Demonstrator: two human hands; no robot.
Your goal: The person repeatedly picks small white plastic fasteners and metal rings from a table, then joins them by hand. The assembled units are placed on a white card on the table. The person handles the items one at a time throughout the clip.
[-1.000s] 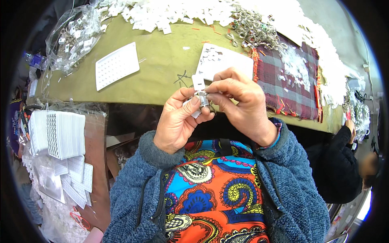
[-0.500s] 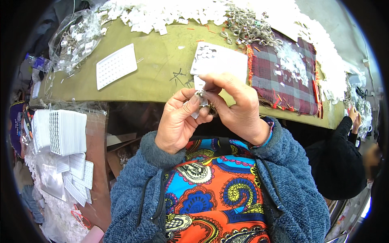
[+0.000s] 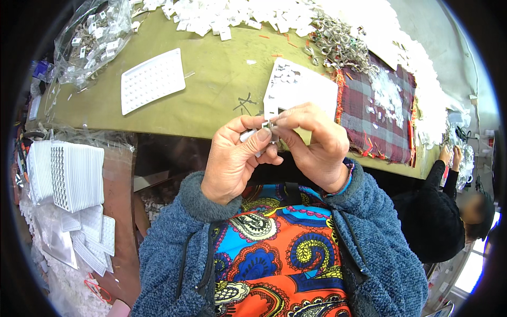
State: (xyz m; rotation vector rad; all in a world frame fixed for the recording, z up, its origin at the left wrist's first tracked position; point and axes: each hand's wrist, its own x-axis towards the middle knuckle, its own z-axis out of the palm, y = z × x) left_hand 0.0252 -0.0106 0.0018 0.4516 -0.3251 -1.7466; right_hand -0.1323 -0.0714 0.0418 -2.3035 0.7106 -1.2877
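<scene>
My left hand (image 3: 235, 153) is closed in front of my chest, its thumb and fingers around a small white plastic piece with a metal part (image 3: 268, 126). Another white bit (image 3: 247, 135) pokes out between its fingers. Fingertips of my right hand (image 3: 317, 145) pinch the same piece from the other side. The exact shape of the piece is mostly hidden by the fingers. Just beyond my hands lies a white tray (image 3: 309, 90) with several small silvery discs at its far left part.
A dimpled white tray (image 3: 153, 79) lies on the green-covered table (image 3: 216, 68). Metal clasps (image 3: 343, 45) and white plastic pieces (image 3: 211, 18) are heaped behind. A plaid cloth (image 3: 359, 116) is at right, a bag of parts (image 3: 92, 45) and stacked trays (image 3: 79, 174) at left. Another person (image 3: 433, 222) works far right.
My view has shifted slightly, moving the table items in the picture. Both hands stay together; my right fingertips have shifted on the small piece, and the white tab that stuck up is lower.
</scene>
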